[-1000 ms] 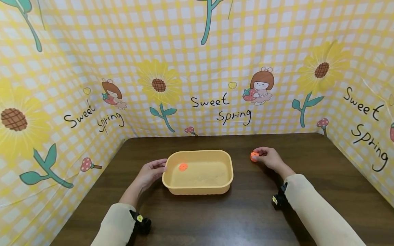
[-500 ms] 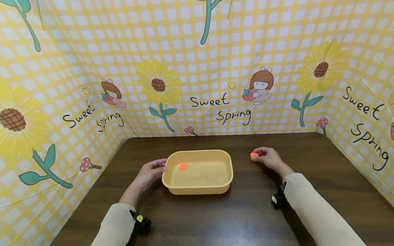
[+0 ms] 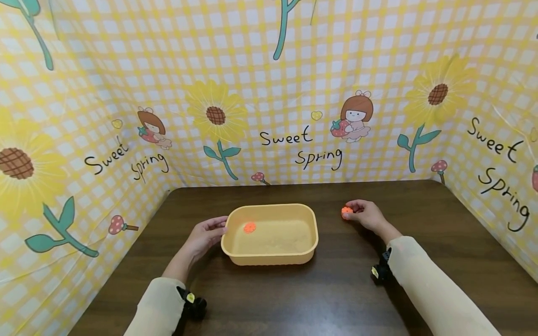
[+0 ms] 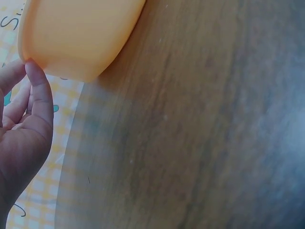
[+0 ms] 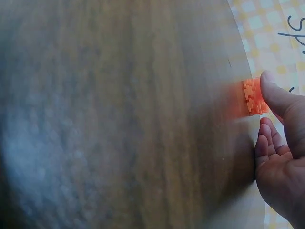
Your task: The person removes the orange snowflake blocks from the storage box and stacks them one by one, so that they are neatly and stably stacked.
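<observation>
Fingers of my right hand [image 3: 366,215] pinch the orange block [image 3: 346,212] on the table [image 3: 420,224], left hand [image 3: 204,236] loosely touching the tub [image 3: 273,254] rim.

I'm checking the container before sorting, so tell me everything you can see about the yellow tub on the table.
The tub is a pale yellow-orange rectangular basin with rounded corners and a rolled rim, plastic by the look of it. It sits upright and open on the dark wooden table, near the middle. One small orange piece lies inside, toward its left end. The left hand touches its left end; the wrist view shows a fingertip against the wall.
</observation>
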Available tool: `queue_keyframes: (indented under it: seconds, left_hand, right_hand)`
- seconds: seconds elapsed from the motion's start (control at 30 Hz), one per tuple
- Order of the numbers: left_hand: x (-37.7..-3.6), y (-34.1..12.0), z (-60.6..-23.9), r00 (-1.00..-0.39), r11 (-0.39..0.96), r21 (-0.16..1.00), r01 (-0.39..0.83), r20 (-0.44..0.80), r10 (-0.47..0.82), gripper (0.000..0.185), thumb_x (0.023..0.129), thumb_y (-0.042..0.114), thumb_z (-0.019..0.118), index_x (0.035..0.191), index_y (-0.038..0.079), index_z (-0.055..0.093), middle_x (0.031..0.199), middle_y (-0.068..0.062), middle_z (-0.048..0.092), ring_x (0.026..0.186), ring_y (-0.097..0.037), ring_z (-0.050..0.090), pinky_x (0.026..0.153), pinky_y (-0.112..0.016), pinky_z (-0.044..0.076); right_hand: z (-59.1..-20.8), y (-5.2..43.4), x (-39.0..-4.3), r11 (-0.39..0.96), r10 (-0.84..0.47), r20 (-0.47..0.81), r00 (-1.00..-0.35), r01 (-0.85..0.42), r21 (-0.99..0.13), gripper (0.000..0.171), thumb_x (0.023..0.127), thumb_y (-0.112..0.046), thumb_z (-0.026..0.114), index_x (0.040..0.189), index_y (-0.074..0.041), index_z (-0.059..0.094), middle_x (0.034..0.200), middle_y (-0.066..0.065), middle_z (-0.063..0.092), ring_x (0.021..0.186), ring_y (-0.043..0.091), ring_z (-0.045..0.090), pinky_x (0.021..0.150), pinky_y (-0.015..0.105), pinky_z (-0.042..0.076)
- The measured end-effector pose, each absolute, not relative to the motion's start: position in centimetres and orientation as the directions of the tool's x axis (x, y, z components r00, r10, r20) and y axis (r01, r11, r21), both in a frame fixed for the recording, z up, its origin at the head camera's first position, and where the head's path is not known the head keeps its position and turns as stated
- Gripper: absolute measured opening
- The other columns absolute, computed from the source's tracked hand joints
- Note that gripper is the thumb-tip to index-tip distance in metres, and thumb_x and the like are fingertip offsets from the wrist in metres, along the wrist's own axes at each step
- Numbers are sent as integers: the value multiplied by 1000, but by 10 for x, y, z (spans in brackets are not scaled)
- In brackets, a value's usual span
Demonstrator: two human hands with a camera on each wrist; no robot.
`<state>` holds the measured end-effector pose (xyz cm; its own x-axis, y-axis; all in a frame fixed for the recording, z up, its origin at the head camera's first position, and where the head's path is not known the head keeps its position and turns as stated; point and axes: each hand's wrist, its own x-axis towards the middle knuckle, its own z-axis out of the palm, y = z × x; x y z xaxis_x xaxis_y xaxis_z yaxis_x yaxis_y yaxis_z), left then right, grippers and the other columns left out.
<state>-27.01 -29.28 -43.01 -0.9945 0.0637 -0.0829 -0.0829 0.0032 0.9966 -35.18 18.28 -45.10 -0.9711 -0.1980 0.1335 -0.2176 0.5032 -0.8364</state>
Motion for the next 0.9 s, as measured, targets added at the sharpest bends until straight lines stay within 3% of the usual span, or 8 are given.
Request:
queue_keyframes:
  seconds: [0.2,0.43,0.9]
  left_hand:
    - [-269,-293,-430,-994,-3,997,-80,-80,69,48,81,5,62,125,-3,44,110,-18,48,93,-20,54,76,-30,48]
    - [-270,-292,-430,-994,-16,997,-80,-79,71,49,80,6,64,124,-3,45,107,-15,50,92,-19,54,76,-30,48]
    - [-271,-294,-430,-994,0,996,-90,-90,62,49,80,7,64,125,-2,45,108,-15,49,91,-17,54,76,-29,48]
  right_hand:
    - [-447,183,-350,478,-192,115,-975,-195,-856,44,78,-21,68,115,-1,55,99,15,51,84,26,47,69,34,43]
    - [-434,173,-348,506,-154,198,-968,-250,-826,45,78,-28,67,115,-6,55,105,19,50,87,25,45,69,35,41]
    - [-396,118,-328,398,-185,194,-963,-254,-882,42,75,-28,70,111,-10,57,101,10,52,89,22,46,70,32,43]
